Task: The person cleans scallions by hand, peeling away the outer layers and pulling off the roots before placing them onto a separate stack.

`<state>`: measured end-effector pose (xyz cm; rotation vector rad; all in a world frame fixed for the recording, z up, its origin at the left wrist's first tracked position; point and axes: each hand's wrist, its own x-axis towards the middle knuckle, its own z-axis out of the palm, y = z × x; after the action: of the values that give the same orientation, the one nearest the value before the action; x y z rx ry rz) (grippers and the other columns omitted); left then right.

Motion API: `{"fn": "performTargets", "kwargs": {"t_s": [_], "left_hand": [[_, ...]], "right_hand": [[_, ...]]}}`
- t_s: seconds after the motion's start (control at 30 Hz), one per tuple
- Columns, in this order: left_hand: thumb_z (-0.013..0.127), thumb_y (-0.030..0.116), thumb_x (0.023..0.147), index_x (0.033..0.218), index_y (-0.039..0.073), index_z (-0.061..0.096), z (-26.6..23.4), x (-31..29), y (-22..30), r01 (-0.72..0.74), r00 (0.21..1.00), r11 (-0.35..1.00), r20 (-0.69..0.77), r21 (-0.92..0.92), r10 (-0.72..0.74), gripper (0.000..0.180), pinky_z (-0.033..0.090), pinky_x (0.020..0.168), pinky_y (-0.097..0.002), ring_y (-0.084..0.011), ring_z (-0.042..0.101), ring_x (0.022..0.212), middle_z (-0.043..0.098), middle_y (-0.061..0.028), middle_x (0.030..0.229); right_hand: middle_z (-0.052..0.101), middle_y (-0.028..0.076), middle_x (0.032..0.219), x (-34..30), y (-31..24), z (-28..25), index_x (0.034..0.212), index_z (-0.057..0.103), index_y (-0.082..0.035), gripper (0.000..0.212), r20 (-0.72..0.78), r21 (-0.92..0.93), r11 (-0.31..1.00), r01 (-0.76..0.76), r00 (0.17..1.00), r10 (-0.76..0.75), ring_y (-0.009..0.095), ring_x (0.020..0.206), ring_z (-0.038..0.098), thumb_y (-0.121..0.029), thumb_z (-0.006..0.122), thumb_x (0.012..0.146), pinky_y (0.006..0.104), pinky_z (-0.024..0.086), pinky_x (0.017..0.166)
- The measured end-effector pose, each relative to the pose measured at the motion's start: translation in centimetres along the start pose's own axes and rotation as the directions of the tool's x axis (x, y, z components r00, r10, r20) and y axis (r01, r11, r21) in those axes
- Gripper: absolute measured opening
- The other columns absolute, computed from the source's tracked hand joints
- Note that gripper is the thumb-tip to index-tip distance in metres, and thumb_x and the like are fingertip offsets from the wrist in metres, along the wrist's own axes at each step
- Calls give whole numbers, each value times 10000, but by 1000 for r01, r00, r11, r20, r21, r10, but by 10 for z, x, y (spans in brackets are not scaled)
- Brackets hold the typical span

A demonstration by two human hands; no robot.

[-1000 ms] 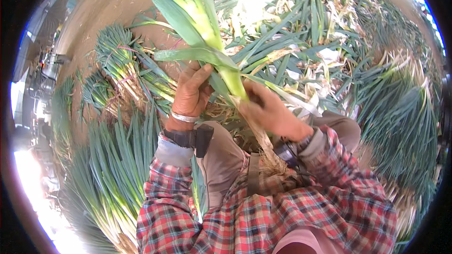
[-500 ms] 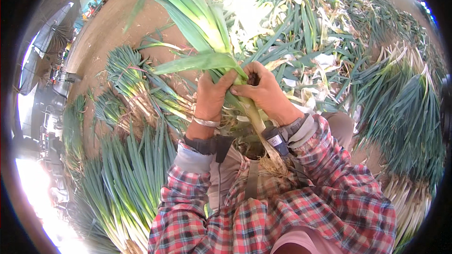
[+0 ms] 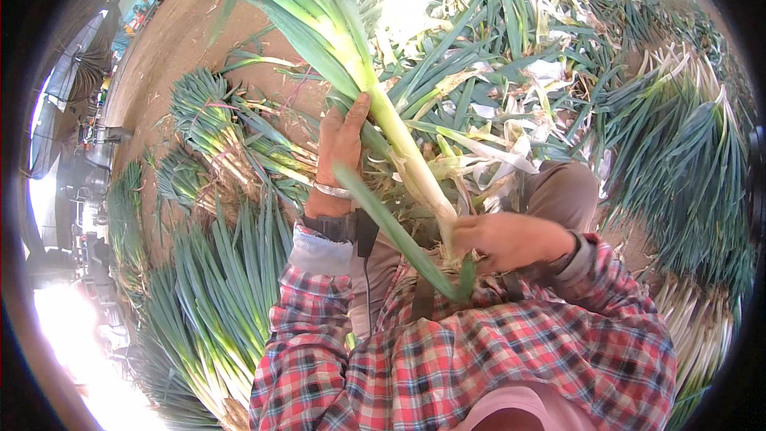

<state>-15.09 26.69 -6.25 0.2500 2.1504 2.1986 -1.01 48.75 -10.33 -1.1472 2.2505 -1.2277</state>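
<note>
A large leek (image 3: 408, 152) slants across the middle, its green leaves fanned out at the far end and its pale shank running down toward my lap. My left hand (image 3: 341, 142) is closed around it from the left, just below the leaves. At the root end, my right hand (image 3: 511, 241) is closed on a stripped outer leaf (image 3: 403, 243), whose green blade hangs free toward my left wrist. The fingertips of that hand are partly hidden, and the roots are mostly covered.
Cut leaves and peelings (image 3: 511, 56) lie heaped beyond my hands. Tied leek bundles (image 3: 209, 124) rest on the dirt floor at left, with more leeks (image 3: 215, 295) nearer me. A big stack of leeks (image 3: 690, 160) stands at right. My knee (image 3: 562, 191) is bent beside the heap.
My right hand has moved from beside the left hand down to the root end, drawing an outer leaf along the shank. The leek's shank now shows paler and cleaner.
</note>
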Motion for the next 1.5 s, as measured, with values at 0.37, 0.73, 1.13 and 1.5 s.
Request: {"fn": "performTargets", "kwargs": {"t_s": [0.37,0.73,1.13,1.5], "left_hand": [[549,207,937,1105,-22,582,61,-10,13,84,996,972,35,-220,-78,285,447,707,-271,-117,550,791,603,-35,931],[601,181,867,922,-22,587,30,-20,-99,283,950,905,38,318,-310,211,486,645,-305,-171,596,753,606,-85,851],[420,440,981,1340,-6,422,33,46,14,213,872,871,489,-442,35,573,497,882,-371,-252,570,1079,557,-152,1233],[541,219,967,1086,-13,575,53,38,36,80,986,933,167,-350,-22,263,506,620,-277,-168,628,773,610,-67,844]], "right_hand": [[645,101,954,81,-1,-75,1083,589,74,377,-782,429,891,151,555,283,142,849,580,-236,655,878,296,473,724],[625,43,859,84,-5,-104,1093,588,11,302,-714,691,456,561,629,308,100,758,592,-244,603,933,229,492,668],[670,124,840,93,6,-81,1069,601,-1,365,-639,616,745,255,716,283,207,704,647,-319,440,990,336,521,665],[540,124,849,106,-18,-70,863,483,-38,294,-884,-25,1000,11,467,-27,244,716,554,-119,748,763,357,440,614]]}}
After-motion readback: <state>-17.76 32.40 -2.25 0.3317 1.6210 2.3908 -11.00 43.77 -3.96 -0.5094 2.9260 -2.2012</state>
